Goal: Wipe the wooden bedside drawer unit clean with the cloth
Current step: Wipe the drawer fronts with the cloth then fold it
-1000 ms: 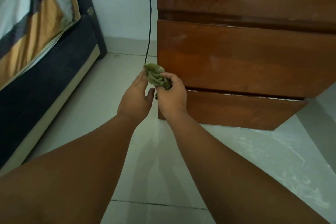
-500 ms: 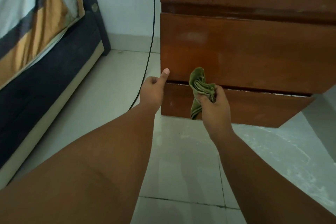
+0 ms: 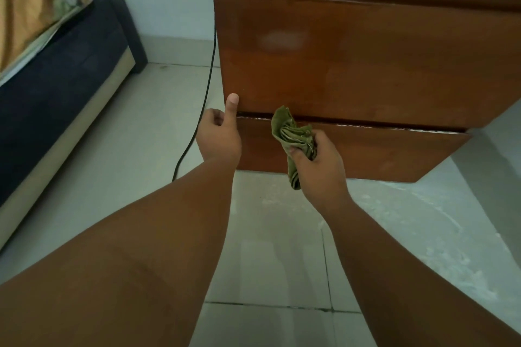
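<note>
The wooden bedside drawer unit (image 3: 352, 59) fills the upper right, brown and glossy, with a wide drawer front above a low base panel (image 3: 366, 149). My right hand (image 3: 318, 160) is closed around a crumpled olive-green cloth (image 3: 293, 135), held just in front of the base panel near the gap under the drawer. My left hand (image 3: 220, 138) is at the unit's lower left corner, fingers curled, thumb raised and touching the bottom left edge of the drawer front. It holds nothing.
A bed with a dark base (image 3: 56, 87) and striped bedding (image 3: 33, 8) stands at the left. A black cable (image 3: 207, 87) hangs down the wall and runs across the pale tiled floor (image 3: 282, 248) beside the unit. White dusty streaks mark the floor at right.
A second ago both hands held the cloth at the unit's left corner. The right hand has since carried it right along the base panel, and the left thumb went up to the drawer edge.
</note>
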